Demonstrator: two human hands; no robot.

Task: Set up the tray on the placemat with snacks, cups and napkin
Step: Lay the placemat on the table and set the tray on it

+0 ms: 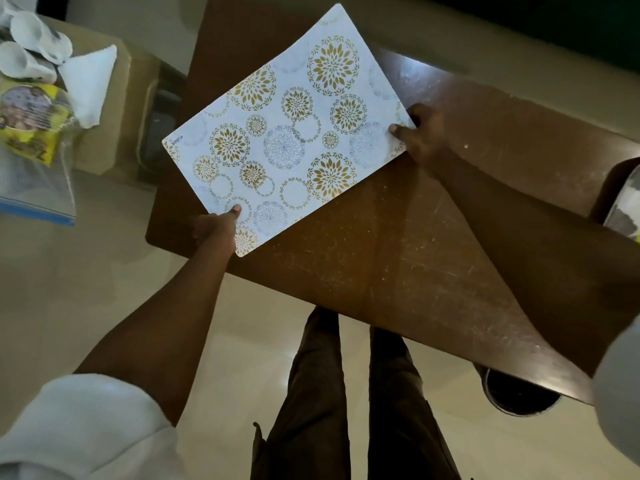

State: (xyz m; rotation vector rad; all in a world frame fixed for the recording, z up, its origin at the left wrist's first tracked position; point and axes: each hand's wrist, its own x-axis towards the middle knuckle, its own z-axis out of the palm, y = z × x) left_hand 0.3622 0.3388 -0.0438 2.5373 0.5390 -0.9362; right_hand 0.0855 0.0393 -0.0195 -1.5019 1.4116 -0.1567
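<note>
A white placemat (287,133) printed with gold and grey flower circles lies slanted over the dark brown wooden table (398,244). My left hand (216,230) pinches its near corner, thumb on top. My right hand (420,133) pinches the right corner, thumb on top. At the far left, on a beige surface, lie white paper cups (31,50), a folded white napkin (88,84) and a yellow snack packet (31,119) on a clear zip bag (38,188). No tray is in view.
The placemat's far-left part hangs beyond the table's left edge. A round metal bin (519,396) stands on the pale floor under the table's near right corner. A foil-like object (627,202) sits at the right edge. My legs stand close to the table's near edge.
</note>
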